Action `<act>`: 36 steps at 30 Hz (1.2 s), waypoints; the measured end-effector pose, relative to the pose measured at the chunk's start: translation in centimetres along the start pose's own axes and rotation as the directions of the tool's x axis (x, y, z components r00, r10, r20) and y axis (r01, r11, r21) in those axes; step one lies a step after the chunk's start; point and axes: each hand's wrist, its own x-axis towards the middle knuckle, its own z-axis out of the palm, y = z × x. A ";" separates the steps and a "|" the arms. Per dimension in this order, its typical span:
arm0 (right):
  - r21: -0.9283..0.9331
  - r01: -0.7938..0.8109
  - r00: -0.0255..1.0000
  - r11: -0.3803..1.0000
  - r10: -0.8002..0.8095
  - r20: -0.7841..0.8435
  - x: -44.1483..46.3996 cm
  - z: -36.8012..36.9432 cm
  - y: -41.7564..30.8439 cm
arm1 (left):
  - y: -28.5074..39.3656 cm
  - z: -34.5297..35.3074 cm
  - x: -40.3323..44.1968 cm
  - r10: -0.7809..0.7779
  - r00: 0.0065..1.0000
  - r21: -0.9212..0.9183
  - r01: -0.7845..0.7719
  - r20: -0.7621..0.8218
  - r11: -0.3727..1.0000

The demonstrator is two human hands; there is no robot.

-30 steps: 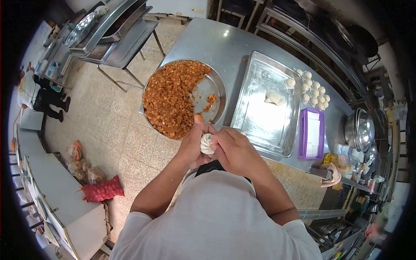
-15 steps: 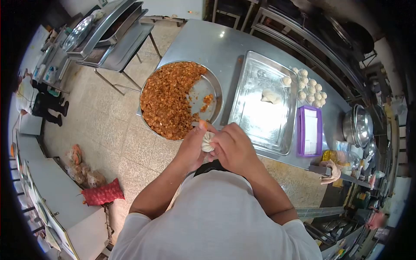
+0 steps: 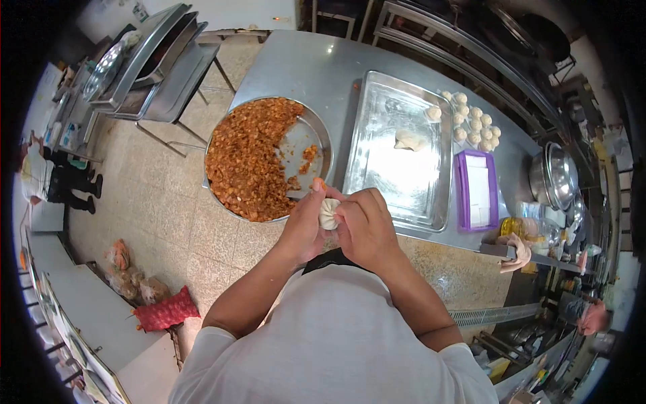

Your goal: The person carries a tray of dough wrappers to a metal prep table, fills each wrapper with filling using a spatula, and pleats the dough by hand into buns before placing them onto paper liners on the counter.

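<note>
A pleated white bun (image 3: 328,213) is held between both hands near the table's front edge. My left hand (image 3: 306,222) cups it from the left, thumb up, and a flat metal tool (image 3: 296,194) shows beside that hand. The fingertips of my right hand (image 3: 367,225) pinch the pleats at the bun's top. Left of them is a round pan (image 3: 327,138) of reddish-brown filling (image 3: 245,158). To the right, a metal tray (image 3: 356,145) bears a flattened piece of dough (image 3: 410,140) and a small dough ball (image 3: 433,113).
Several pleated buns (image 3: 476,124) sit right of the tray, above a purple container (image 3: 464,192). Metal bowls (image 3: 562,176) and an oil bottle (image 3: 513,226) stand at the right. A person (image 3: 57,178) is at the far left; a red mesh sack (image 3: 166,311) lies on the floor.
The view has shifted, so pan, tray and table appear further left. Both hands remain on the bun, with the right fingers still at its pleats.
</note>
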 end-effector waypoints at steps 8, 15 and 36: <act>0.086 -0.121 0.991 0.989 0.116 0.064 -1.3 -3.8 1.3 | -1.9 0.1 3.4 -0.099 0.966 -0.205 0.150 0.238 0.967; 0.102 -0.428 0.904 0.898 0.427 0.030 -6.0 -6.2 4.3 | -3.9 3.9 6.5 -0.033 0.998 -0.151 0.040 0.050 0.988; 0.148 -0.459 0.877 0.876 0.474 -0.080 -11.0 -15.8 13.6 | -12.8 17.2 13.0 -0.099 0.990 0.437 0.045 0.102 0.898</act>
